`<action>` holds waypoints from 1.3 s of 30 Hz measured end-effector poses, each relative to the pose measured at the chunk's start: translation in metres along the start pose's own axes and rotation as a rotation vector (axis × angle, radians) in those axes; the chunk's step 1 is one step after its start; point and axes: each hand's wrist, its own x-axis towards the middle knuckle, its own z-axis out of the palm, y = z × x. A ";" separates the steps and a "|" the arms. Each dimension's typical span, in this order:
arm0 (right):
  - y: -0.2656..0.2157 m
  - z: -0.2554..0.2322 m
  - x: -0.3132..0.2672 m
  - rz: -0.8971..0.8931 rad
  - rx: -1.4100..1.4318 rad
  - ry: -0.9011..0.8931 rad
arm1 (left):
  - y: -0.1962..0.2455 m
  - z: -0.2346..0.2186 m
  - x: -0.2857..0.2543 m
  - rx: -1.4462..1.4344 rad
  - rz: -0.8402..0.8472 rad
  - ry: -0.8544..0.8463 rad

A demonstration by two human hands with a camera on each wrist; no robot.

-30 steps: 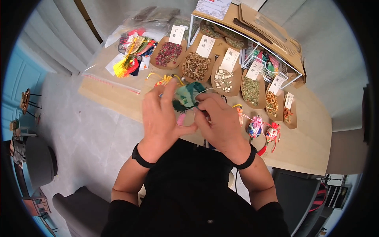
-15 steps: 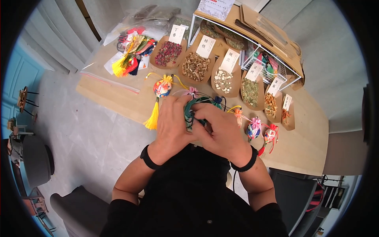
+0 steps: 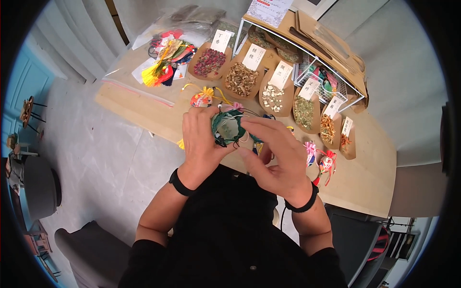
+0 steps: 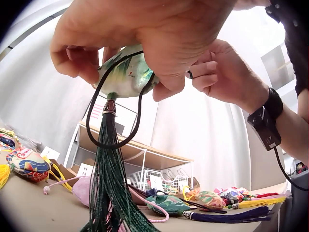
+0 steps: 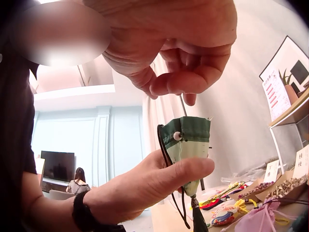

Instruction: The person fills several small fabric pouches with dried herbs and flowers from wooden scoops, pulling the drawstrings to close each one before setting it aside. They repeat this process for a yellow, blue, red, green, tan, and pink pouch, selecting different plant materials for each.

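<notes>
A green and pale drawstring pouch (image 3: pixel 230 126) is held up over the table's front edge, its mouth a wide round ring. My left hand (image 3: pixel 198 137) grips it from the side, thumb across the pale body below the darker green band in the right wrist view. A dark green tassel (image 4: pixel 107 169) hangs from its base, and a black cord (image 4: pixel 117 146) loops below it. White cord lies around the rim. By the mouth's right side, my right hand (image 3: pixel 283 156) has thumb and fingers parted, and the right wrist view shows it above the pouch with fingers loosely bent.
Paper trays of dried herbs with label cards (image 3: pixel 244 77) curve along the back. Finished pouches, one yellow-topped (image 3: pixel 201 97) and one red-topped (image 3: pixel 327 163), lie before them. Tassels (image 3: pixel 169 60) lie at the left on a plastic bag. A white-framed wooden shelf (image 3: pixel 331 60) stands behind.
The pouch has turned so its mouth faces up and has become round and wide. My right hand, first pinching at the pouch, then fingers at its mouth, has drawn back to the right.
</notes>
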 end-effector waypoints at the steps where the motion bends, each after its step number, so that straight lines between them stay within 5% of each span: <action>1: -0.001 -0.001 0.001 -0.035 -0.006 0.002 | 0.003 0.000 0.000 0.003 0.013 0.002; 4: -0.001 0.006 0.001 -0.055 -0.112 -0.050 | 0.010 0.000 0.001 0.000 0.090 0.024; 7: 0.009 0.005 -0.005 0.028 -0.345 -0.404 | 0.010 0.009 -0.005 0.066 0.160 0.031; 10: 0.010 0.006 -0.012 0.047 -0.335 -0.464 | 0.008 0.014 -0.012 0.075 0.161 0.003; 20: 0.031 -0.011 0.084 0.203 -0.027 -0.179 | -0.041 -0.012 0.025 -0.002 -0.116 -0.080; 32: 0.167 0.080 0.193 0.038 -0.183 -0.305 | -0.121 -0.037 0.081 0.156 -0.358 -0.163; 39: 0.179 0.116 0.218 -0.025 -0.392 -0.418 | -0.147 -0.027 0.091 0.186 -0.346 -0.229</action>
